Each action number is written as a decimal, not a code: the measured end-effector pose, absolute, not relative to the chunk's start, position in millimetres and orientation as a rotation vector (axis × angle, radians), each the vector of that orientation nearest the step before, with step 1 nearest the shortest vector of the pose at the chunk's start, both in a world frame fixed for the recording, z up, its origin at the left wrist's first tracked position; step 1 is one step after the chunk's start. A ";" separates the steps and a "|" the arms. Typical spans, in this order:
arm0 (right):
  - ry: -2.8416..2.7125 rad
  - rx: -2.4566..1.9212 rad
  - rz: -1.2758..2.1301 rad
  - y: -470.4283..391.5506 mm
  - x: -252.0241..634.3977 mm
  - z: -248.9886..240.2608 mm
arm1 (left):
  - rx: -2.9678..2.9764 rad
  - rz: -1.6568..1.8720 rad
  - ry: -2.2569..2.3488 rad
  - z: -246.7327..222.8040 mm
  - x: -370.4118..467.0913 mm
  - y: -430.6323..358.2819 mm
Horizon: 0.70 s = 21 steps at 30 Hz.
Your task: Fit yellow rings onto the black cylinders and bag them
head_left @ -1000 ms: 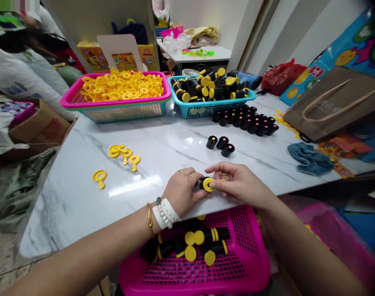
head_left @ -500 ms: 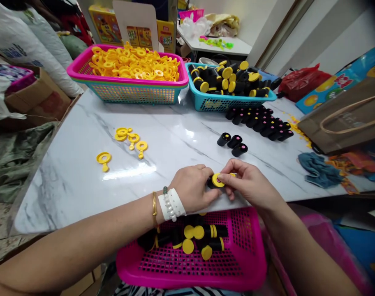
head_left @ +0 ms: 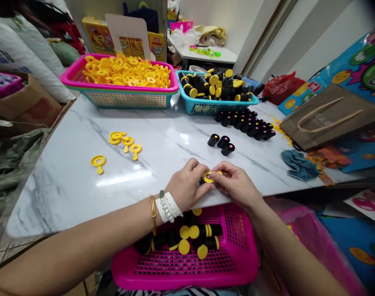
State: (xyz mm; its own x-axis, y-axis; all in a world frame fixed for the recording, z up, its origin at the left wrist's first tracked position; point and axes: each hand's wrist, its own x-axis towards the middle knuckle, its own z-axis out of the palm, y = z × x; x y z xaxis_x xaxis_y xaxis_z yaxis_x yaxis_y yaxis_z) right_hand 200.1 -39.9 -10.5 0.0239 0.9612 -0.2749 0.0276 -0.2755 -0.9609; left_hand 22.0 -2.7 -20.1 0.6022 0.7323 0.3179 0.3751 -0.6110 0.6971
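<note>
Directly between the hands (head_left: 185, 187) (head_left: 238, 187) sits the yellow ring (head_left: 205, 179).

Ring pieces (head_left: 131, 142) lie left of three cylinders (head_left: 223, 142).

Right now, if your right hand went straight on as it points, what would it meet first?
The yellow ring it touches, then probably the left hand; exact depth there is unclear.

A marbled tabletop (head_left: 163, 135) is brightly lit, its gloss broken by glare (one long white streak at front left), while the outer edges are stretched by wide-angle distortion and the top right corner is darkened
</note>
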 end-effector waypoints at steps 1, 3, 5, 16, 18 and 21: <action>-1.039 -1.427 1.375 -42.2 201.8 -10.8 | 2.273 0.804 0.872 -20.4 22.0 -3.0; -0.969 -1.369 1.423 -46.5 207.1 -10.6 | 2.321 0.780 0.853 -19.8 22.9 -3.0; -0.919 -1.302 1.522 -47.9 213.3 -9.6 | 2.363 0.739 0.820 -18.7 24.9 -2.9; -1.331 -1.500 1.470 -25.2 203.7 -1.0 | 2.135 0.765 0.911 -20.4 26.3 3.3; -1.391 -1.551 1.422 -24.8 201.8 0.0 | 2.125 0.730 0.911 -21.5 26.9 7.8; -1.436 -1.472 1.540 -28.0 202.6 1.0 | 2.156 0.658 0.956 -22.6 29.6 8.8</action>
State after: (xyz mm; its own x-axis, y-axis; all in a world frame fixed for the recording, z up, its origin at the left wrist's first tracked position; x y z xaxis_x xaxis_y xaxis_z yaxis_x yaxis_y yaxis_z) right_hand 202.6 -28.0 1.0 -0.2361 0.9142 -0.3294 0.2648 -0.2656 -0.9270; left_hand 29.6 8.8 -22.6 0.6024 0.7800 0.1696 0.4367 -0.4999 0.7480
